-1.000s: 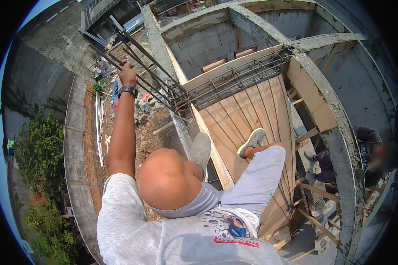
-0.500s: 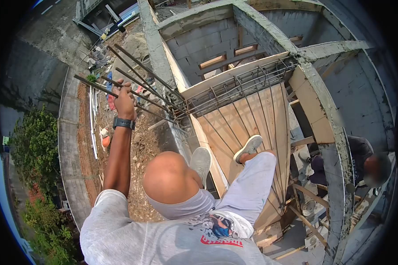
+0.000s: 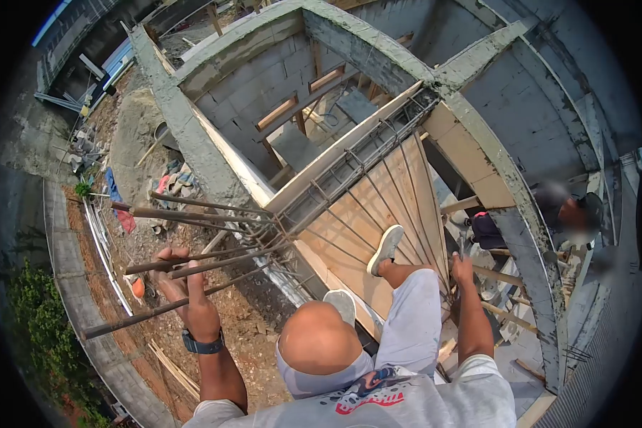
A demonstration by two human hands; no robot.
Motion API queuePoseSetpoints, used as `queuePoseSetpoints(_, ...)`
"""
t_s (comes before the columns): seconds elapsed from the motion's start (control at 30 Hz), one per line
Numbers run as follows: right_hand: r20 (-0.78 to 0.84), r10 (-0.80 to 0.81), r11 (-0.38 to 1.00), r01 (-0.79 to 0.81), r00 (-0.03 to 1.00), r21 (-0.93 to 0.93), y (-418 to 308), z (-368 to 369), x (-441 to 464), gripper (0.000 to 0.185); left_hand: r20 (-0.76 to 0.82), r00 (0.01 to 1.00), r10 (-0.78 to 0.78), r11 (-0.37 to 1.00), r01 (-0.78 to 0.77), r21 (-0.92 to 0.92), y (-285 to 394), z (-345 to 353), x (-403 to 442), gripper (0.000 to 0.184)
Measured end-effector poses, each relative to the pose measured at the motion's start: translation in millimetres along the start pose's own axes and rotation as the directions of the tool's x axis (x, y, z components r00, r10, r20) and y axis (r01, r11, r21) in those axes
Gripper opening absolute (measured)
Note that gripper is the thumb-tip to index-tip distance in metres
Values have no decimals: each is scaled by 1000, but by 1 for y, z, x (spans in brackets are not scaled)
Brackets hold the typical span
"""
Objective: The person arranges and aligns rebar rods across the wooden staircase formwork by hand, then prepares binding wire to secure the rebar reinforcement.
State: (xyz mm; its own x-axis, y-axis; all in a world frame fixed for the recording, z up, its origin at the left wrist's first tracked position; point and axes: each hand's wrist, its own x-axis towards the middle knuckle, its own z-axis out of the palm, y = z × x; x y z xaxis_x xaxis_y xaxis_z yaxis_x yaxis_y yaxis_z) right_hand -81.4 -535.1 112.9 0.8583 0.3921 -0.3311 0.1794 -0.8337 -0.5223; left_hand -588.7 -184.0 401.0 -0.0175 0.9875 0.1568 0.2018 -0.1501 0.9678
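Note:
My left hand (image 3: 185,289), with a watch (image 3: 202,342) on its wrist, is among the rusty rebar ends (image 3: 207,216) sticking out to the left of the beam. Its fingers curl over one steel bar (image 3: 135,269), and the grip looks loose. My right hand (image 3: 462,270) is low by the right edge of the plywood panel (image 3: 349,214), its fingers closed. What they hold, if anything, is too small to make out. Thin bars fan across the panel under my shoe (image 3: 386,250). My other shoe (image 3: 341,304) rests near the panel's left edge.
A rebar cage (image 3: 357,160) lies along the plywood form board (image 3: 349,143). Concrete beams (image 3: 378,36) frame deep openings to the front and right. Another person (image 3: 571,214) is below on the right. Rubble ground (image 3: 242,321) drops away on the left.
My right hand has come into view beside the panel. My left hand has shifted lower among the rebar ends, its fingers looser. The view has turned, and the beams now stand farther left.

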Motion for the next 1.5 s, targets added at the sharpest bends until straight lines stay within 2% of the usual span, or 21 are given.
queuePoseSetpoints(0.03,9,72,993,-73,997,90,-74,-15,-7,38,17,997,82,996,-82,28,0,-1,1,46)
queuePoseSetpoints(0.07,72,100,980,-111,992,163,-76,-5,20,38,30,987,159,986,-160,53,0,-2,1,46)
queuePoseSetpoints(0.1,91,-8,976,-12,996,216,-119,-13,15,37,50,981,187,978,-191,81,-3,-5,3,49)
queuePoseSetpoints(0.13,56,-214,972,207,975,111,-125,-5,32,37,61,974,216,969,-222,109,-6,-8,5,52)
queuePoseSetpoints(0.17,143,-309,950,298,940,95,-150,-10,34,40,65,967,246,957,-253,139,-9,-10,8,55)
queuePoseSetpoints(0.23,159,-420,901,432,893,-45,-208,-16,19,39,110,941,320,947,-323,2,-20,-17,14,58)
queuePoseSetpoints(0.33,263,-404,893,440,876,-93,-257,-13,10,39,88,901,425,904,-416,-101,-30,-15,21,60)
queuePoseSetpoints(0.4,263,-486,854,517,834,-60,-274,-8,13,39,103,838,536,843,-525,-117,-39,-19,30,62)
queuePoseSetpoints(0.43,270,-522,833,552,809,-43,-281,-5,12,38,-23,927,374,919,-374,-127,-34,-12,29,82)
queuePoseSetpoints(0.47,295,-510,835,547,808,-53,-290,-4,15,38,18,943,333,885,-306,-350,-36,-13,30,84)
queuePoseSetpoints(0.53,344,-489,838,541,802,-70,-310,-2,23,38,127,951,283,686,-108,-720,-39,-18,33,86)
queuePoseSetpoints(0.57,340,-511,818,569,789,-90,-320,-1,29,38,115,976,183,629,-27,-777,-32,-15,35,78)
queuePoseSetpoints(0.67,348,-561,766,631,751,-126,-359,5,50,39,110,992,65,749,24,-662,-42,-20,42,77)
queuePoseSetpoints(0.73,375,-568,755,645,732,-115,-397,11,65,40,119,983,138,710,-14,-704,-38,-16,44,69)
queuePoseSetpoints(0.83,371,-630,636,728,682,-256,-447,34,101,40,176,957,230,651,-17,-759,-38,-23,45,66)
queuePoseSetpoints(0.93,480,-570,503,745,667,-437,-508,60,134,34,187,965,182,662,20,-750,-39,-30,58,66)
queuePoseSetpoints(1.03,480,-637,358,783,604,-509,-561,101,183,29,183,974,137,685,40,-727,-36,-22,81,66)
queuePoseSetpoints(1.1,444,-655,400,779,611,-482,-599,127,218,29,209,974,91,704,86,-705,-28,-13,96,66)
queuePoseSetpoints(1.27,442,-615,505,757,653,-415,-677,185,284,28,213,965,-156,762,254,-595,6,20,142,67)
queuePoseSetpoints(1.33,497,-616,481,791,611,-378,-699,190,296,30,223,931,-288,772,363,-521,27,34,159,67)
queuePoseSetpoints(1.5,634,-515,537,794,577,-286,-714,141,288,36,251,723,-644,685,691,-232,79,60,189,69)
